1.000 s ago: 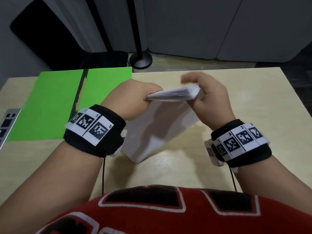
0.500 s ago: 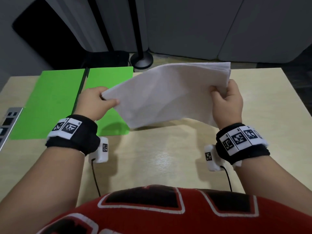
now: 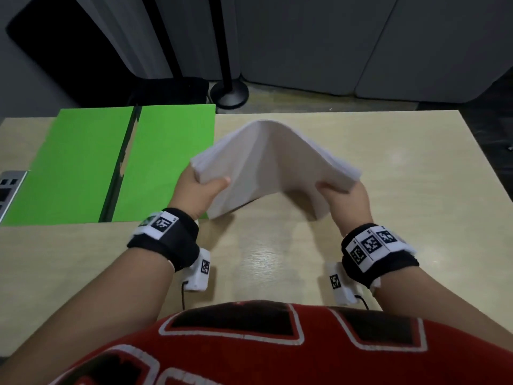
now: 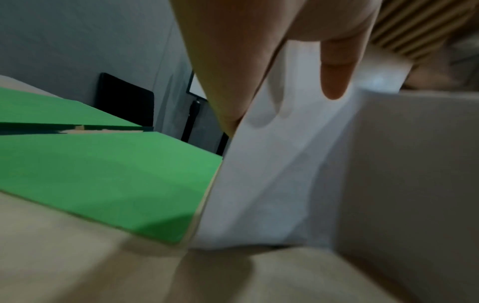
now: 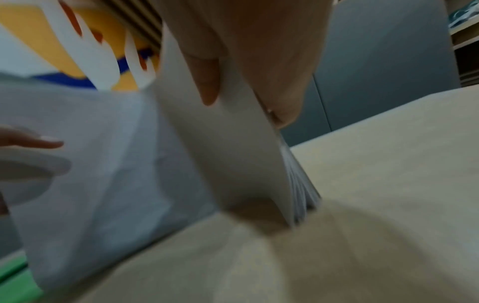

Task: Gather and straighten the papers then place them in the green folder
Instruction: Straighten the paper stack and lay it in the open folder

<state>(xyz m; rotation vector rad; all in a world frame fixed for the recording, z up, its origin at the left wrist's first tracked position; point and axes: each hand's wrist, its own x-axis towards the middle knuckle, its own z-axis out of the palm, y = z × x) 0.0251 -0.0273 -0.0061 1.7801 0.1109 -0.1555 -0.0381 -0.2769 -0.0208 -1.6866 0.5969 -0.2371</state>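
A stack of white papers (image 3: 266,165) is held above the table, bowed upward into an arch between both hands. My left hand (image 3: 201,190) grips the stack's left edge, thumb on top. My right hand (image 3: 344,200) grips its right edge. In the left wrist view the thumb (image 4: 335,67) presses on the papers (image 4: 264,184). The right wrist view shows the papers (image 5: 233,147) fanned slightly at the lower corner, just above the table. The green folder (image 3: 83,168) lies open and flat at the table's far left, beside my left hand, and also shows as the folder (image 4: 103,174).
The pale wooden table (image 3: 402,190) extends to the right and toward me. A grey device (image 3: 8,190) sits at the left edge. Beyond the far edge stand a black pole base (image 3: 229,93) and grey cabinets.
The papers went from hanging edge-on, to spread flat and raised, to bowed into an arch. Both hands moved lower and closer together.
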